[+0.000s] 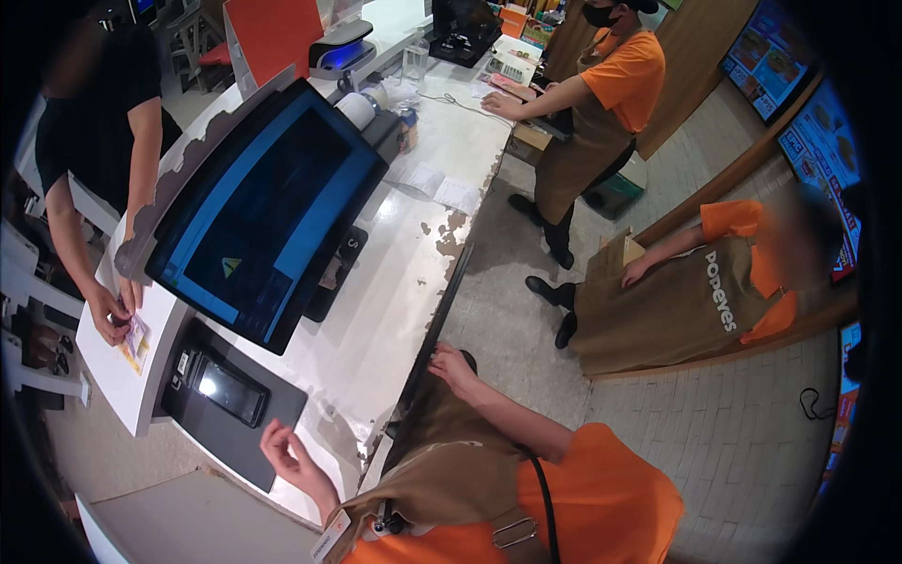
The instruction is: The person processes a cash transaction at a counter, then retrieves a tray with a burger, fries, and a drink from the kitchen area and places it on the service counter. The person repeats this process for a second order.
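Observation:
My left hand [285,448] is raised over the counter's near end with its fingers loosely curled and nothing in them, close to a dark mat [282,423] that bears a black handheld device [232,390] with a lit screen. My right hand [451,364] rests at the counter's inner edge, fingers slightly spread; no object shows in it. A large touchscreen monitor [264,218] displaying a warning triangle stands on the worn white counter [373,310]. Across the counter, a person in black has both hands on a banknote [136,343] lying on the raised ledge [151,317].
A co-worker in an orange shirt and brown apron [648,310] stands to the right. Another co-worker [585,134] stands farther along the counter, one hand on it. Paper slips [454,194], a paper roll [356,111] and a clear bottle [416,60] are beyond the monitor.

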The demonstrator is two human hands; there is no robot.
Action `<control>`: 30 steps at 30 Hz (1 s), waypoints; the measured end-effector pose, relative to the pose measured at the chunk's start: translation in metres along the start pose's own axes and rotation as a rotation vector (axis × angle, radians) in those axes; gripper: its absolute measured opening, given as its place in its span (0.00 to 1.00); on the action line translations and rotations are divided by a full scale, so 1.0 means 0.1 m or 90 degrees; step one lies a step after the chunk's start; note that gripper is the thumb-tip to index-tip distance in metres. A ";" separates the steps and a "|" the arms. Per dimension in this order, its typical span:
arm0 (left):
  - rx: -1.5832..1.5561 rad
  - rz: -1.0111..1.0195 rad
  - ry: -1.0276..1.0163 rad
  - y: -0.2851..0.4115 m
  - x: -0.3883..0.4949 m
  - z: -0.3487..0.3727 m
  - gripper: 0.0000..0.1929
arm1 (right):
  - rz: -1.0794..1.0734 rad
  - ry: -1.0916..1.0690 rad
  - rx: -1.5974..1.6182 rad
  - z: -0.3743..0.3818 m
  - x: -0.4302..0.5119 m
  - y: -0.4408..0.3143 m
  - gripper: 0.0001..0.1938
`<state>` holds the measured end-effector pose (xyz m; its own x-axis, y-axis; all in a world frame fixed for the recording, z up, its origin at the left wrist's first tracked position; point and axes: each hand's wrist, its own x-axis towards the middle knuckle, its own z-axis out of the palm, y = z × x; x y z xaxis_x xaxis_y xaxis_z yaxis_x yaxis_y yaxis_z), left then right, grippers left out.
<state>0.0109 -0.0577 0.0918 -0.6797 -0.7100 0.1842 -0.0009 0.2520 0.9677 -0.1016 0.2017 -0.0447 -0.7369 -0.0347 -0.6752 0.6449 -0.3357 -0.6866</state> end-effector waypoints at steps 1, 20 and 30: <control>-0.015 -0.008 -0.020 0.05 -0.09 0.17 0.03 | -0.010 -0.022 -0.007 0.06 0.09 0.00 0.28; 0.071 0.197 -0.201 0.74 0.58 3.22 0.11 | -0.212 -0.555 -0.505 -0.38 1.78 -4.04 0.14; 0.105 0.115 -0.176 0.95 0.87 3.75 0.10 | -0.439 -0.484 -0.517 1.55 2.71 -4.79 0.15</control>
<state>-0.3235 0.1506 0.1354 -0.8518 -0.4459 0.2750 0.0347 0.4759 0.8788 -0.6416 0.2070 0.1431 -0.7202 -0.6936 0.0149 -0.1677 0.1532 -0.9739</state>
